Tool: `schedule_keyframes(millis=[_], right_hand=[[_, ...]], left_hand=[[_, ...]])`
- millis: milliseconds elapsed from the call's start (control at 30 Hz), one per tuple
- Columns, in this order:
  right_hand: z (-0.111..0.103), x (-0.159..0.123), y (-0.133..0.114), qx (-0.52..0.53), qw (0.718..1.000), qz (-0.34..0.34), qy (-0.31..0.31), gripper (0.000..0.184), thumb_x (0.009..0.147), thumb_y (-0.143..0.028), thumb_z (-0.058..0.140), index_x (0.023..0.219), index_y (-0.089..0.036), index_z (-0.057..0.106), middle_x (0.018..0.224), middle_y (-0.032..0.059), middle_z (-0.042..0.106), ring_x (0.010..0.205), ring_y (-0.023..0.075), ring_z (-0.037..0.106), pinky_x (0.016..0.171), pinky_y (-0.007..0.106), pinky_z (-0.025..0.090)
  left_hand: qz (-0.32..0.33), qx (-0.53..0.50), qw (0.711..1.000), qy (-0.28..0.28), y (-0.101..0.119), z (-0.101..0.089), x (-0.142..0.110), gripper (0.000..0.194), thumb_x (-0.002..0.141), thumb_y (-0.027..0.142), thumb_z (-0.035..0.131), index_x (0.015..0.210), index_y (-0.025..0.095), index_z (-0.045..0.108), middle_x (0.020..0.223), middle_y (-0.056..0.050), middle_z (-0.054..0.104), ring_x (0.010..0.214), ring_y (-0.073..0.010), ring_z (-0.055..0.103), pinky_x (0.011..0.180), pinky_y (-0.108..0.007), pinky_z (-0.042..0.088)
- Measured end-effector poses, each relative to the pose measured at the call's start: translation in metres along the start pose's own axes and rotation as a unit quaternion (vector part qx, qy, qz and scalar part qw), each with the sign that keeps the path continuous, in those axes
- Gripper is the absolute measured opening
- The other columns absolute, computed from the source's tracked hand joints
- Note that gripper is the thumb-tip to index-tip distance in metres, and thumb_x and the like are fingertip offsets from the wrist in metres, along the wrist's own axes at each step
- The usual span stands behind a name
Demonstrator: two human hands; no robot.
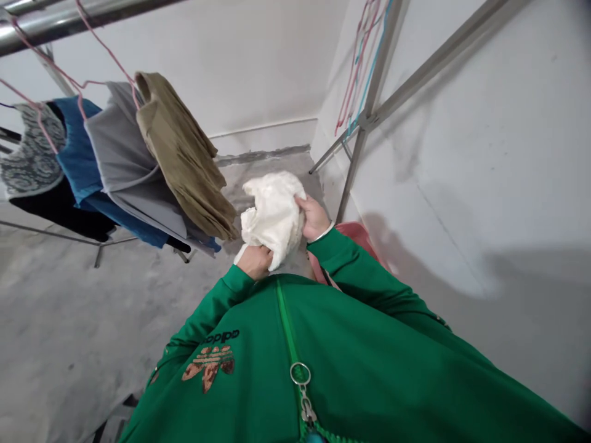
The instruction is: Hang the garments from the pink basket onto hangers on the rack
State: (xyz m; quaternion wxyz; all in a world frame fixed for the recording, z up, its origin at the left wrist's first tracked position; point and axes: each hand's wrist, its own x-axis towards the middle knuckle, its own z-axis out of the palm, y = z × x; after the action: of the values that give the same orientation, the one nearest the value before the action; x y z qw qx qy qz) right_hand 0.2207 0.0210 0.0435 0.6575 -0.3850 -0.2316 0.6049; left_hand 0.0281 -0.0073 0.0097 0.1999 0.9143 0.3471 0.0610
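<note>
A bunched white cloth garment (277,209) hangs between my two hands in front of my green jacket; its kind does not show. My left hand (255,261) grips its lower left edge, with the fingers partly hidden by the fabric. On the other side, my right hand (314,216) holds the right edge, thumb lying on top of the cloth and the other fingers behind it. Close to the left of the garment hangs an olive-brown garment (182,157) on a pink hanger, apart from my hands.
A metal rail (78,23) at upper left carries grey (122,138), blue (83,147) and patterned (37,151) garments. Pink and blue empty hangers (362,67) hang by the rack's metal frame (369,117) at right. Behind my right forearm is a pink container (362,237). White walls meet at the corner.
</note>
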Motion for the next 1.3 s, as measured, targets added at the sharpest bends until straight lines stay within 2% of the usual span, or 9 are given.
schedule_keyframes(millis=[100,267,400,533,667,800,900,1067,1300], right_hand=[[0.005,0.008,-0.019,0.027,0.998,-0.05,-0.005,0.037,0.064,-0.041,0.069,0.093,-0.023,0.055,0.083,0.0024,0.07,0.097,0.0224,0.066,0.086,0.038,0.054],[0.018,0.005,-0.025,0.053,0.998,0.017,-0.023,0.037,0.067,-0.047,0.063,0.092,-0.02,0.061,0.085,0.0067,0.071,0.1,0.0254,0.065,0.087,0.042,0.054],[0.03,0.002,-0.017,0.015,0.995,0.043,-0.093,0.042,0.069,-0.055,0.061,0.088,-0.018,0.064,0.082,0.0085,0.071,0.102,0.0293,0.064,0.086,0.046,0.055],[0.045,0.002,-0.013,-0.018,0.989,0.029,-0.144,0.044,0.071,-0.057,0.057,0.087,-0.017,0.065,0.083,0.0093,0.07,0.104,0.0303,0.064,0.086,0.047,0.055],[0.056,0.003,-0.014,-0.038,0.985,0.03,-0.168,0.045,0.07,-0.055,0.059,0.091,-0.016,0.066,0.084,0.0095,0.07,0.101,0.0301,0.065,0.085,0.047,0.056],[0.057,0.009,-0.015,-0.047,0.983,0.036,-0.174,0.045,0.071,-0.054,0.061,0.096,-0.016,0.065,0.084,0.0092,0.07,0.1,0.0293,0.065,0.084,0.047,0.056],[0.055,0.015,-0.016,-0.048,0.987,0.022,-0.155,0.04,0.072,-0.05,0.066,0.095,-0.017,0.064,0.083,0.0076,0.07,0.101,0.0281,0.065,0.084,0.045,0.057],[0.056,0.03,-0.021,-0.061,0.985,-0.021,-0.158,0.031,0.074,-0.043,0.071,0.089,-0.019,0.061,0.077,0.001,0.069,0.096,0.0198,0.067,0.083,0.034,0.056],[0.057,0.049,-0.013,-0.193,0.964,-0.087,-0.16,0.027,0.083,-0.044,0.061,0.092,-0.018,0.06,0.087,-0.001,0.067,0.093,0.0112,0.063,0.088,0.025,0.05]], left_hand=[[0.02,0.062,0.994,-0.087,-0.009,-0.005,-0.014,0.034,0.08,0.033,0.058,0.105,0.011,0.064,0.106,-0.019,0.063,0.102,-0.031,0.062,0.091,-0.043,0.049],[-0.054,-0.026,0.986,-0.154,-0.054,-0.028,-0.036,0.043,0.082,0.043,0.059,0.117,0.018,0.06,0.096,-0.01,0.068,0.081,-0.0224,0.066,0.071,-0.029,0.051],[-0.092,-0.051,0.994,0.029,-0.078,-0.062,-0.042,0.039,0.089,0.041,0.046,0.114,0.016,0.062,0.093,-0.011,0.066,0.083,-0.0222,0.063,0.076,-0.033,0.05],[-0.053,-0.141,0.97,0.193,-0.069,-0.087,-0.029,0.055,0.086,0.05,0.052,0.127,0.013,0.053,0.112,-0.015,0.062,0.1,-0.0233,0.06,0.088,-0.036,0.05],[0.043,-0.27,0.944,0.184,-0.049,-0.094,-0.012,0.072,0.073,0.062,0.066,0.123,0.012,0.056,0.124,-0.017,0.058,0.118,-0.0288,0.054,0.1,-0.04,0.045],[-0.032,-0.373,0.906,0.197,-0.036,-0.092,-0.004,0.055,0.071,0.064,0.067,0.091,0.013,0.066,0.083,-0.008,0.067,0.08,-0.0205,0.064,0.073,-0.032,0.054],[-0.097,-0.469,0.852,0.213,-0.032,-0.094,-0.002,0.049,0.07,0.063,0.069,0.074,0.015,0.061,0.055,0.001,0.055,0.046,-0.0107,0.051,0.043,-0.022,0.043],[-0.122,-0.584,0.75,0.285,-0.026,-0.108,0.005,0.042,0.073,0.057,0.07,0.077,0.017,0.057,0.048,0.006,0.049,0.031,-0.0067,0.04,0.028,-0.018,0.032],[-0.086,-0.553,0.721,0.408,-0.018,-0.125,0.024,0.03,0.084,0.048,0.063,0.085,0.018,0.06,0.054,0.005,0.052,0.04,-0.0079,0.05,0.037,-0.017,0.041]])
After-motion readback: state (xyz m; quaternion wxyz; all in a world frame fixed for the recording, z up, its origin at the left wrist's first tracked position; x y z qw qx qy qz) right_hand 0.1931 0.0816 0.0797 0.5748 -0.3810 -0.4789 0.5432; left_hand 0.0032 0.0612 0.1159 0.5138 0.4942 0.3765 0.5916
